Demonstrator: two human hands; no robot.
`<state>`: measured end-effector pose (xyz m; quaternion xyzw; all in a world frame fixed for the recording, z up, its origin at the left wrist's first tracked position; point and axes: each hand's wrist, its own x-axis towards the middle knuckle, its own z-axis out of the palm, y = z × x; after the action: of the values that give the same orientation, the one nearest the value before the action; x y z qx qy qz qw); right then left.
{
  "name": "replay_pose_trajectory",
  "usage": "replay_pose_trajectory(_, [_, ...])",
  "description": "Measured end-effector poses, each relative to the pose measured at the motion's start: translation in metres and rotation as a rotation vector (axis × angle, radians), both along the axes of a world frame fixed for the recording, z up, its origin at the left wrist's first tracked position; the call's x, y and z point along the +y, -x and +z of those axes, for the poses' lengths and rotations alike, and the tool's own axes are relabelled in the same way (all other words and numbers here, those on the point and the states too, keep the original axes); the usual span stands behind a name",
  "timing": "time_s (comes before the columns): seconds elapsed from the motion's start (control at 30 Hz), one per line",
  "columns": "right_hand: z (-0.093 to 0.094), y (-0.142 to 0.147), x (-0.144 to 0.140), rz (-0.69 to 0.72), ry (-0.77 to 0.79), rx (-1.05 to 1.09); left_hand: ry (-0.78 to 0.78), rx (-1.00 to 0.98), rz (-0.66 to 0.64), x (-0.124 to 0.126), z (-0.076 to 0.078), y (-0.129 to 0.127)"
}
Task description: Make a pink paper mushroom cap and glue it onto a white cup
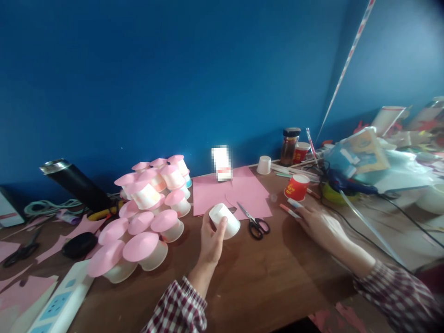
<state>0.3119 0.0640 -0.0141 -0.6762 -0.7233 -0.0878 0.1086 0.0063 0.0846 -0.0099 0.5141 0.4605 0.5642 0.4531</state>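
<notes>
My left hand (212, 240) is wrapped round a white paper cup (227, 222), which is tilted above the table. To the right, my right hand (321, 226) reaches low over the tabletop, its fingertips closed at the end of a blue-tipped marker (294, 203). Beside that marker lies an orange-tipped marker (289, 211), partly covered by the fingers. Between my hands rest black-handled scissors (255, 224), their blades on pink paper sheets (211, 192). On the left stand several cups topped with pink paper cones (144, 247).
A red paper cup (297, 187), a white cup (264, 165) and a dark-lidded jar (290, 147) stand at the back right. A glue gun (350, 182) with a cable lies farther right. At left are a black thermos (74, 182), a power strip (62, 298) and paper scraps.
</notes>
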Motion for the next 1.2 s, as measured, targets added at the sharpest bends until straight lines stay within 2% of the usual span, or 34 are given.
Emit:
replay_pose_trajectory(0.13, [0.000, 0.001, -0.003, 0.003, -0.026, 0.052, 0.007, -0.009, -0.007, -0.001, 0.001, -0.002])
replay_pose_trajectory(0.27, [0.013, 0.018, -0.006, 0.090, -0.035, 0.205, 0.016, 0.021, 0.035, 0.000, -0.001, -0.001])
replay_pose_trajectory(0.33, [0.022, 0.035, -0.004, 0.178, -0.007, 0.340, -0.047, 0.125, 0.020, 0.002, -0.002, 0.002])
replay_pose_trajectory(0.4, [0.029, 0.056, 0.003, 0.263, -0.002, 0.500, -0.138, 0.268, -0.054, 0.005, -0.004, 0.007])
replay_pose_trajectory(0.47, [0.032, 0.080, 0.013, 0.310, -0.013, 0.630, -0.217, 0.381, -0.140, 0.006, -0.005, 0.011])
replay_pose_trajectory(0.53, [0.032, 0.103, 0.024, 0.353, 0.040, 0.736, -0.253, 0.433, -0.186, 0.006, -0.006, 0.013])
replay_pose_trajectory(0.63, [0.026, 0.134, 0.036, 0.410, 0.039, 0.868, -0.249, 0.473, -0.150, 0.004, -0.007, 0.011])
replay_pose_trajectory(0.73, [0.014, 0.151, 0.040, 0.467, 0.039, 0.980, -0.255, 0.546, -0.031, 0.003, -0.008, 0.007])
replay_pose_trajectory(0.87, [0.002, 0.152, 0.035, 0.493, 0.088, 1.069, -0.250, 0.584, 0.058, 0.005, -0.007, 0.008])
replay_pose_trajectory(1.03, [0.005, 0.144, 0.028, 0.450, 0.210, 1.215, -0.179, 0.415, -0.079, 0.006, 0.000, 0.024])
replay_pose_trajectory(1.1, [0.010, 0.141, 0.027, 0.422, 0.178, 1.182, -0.201, 0.420, -0.111, 0.007, 0.001, 0.028])
replay_pose_trajectory(1.2, [0.017, 0.133, 0.030, 0.380, -0.003, 1.020, -0.174, 0.439, -0.069, 0.009, -0.002, 0.027])
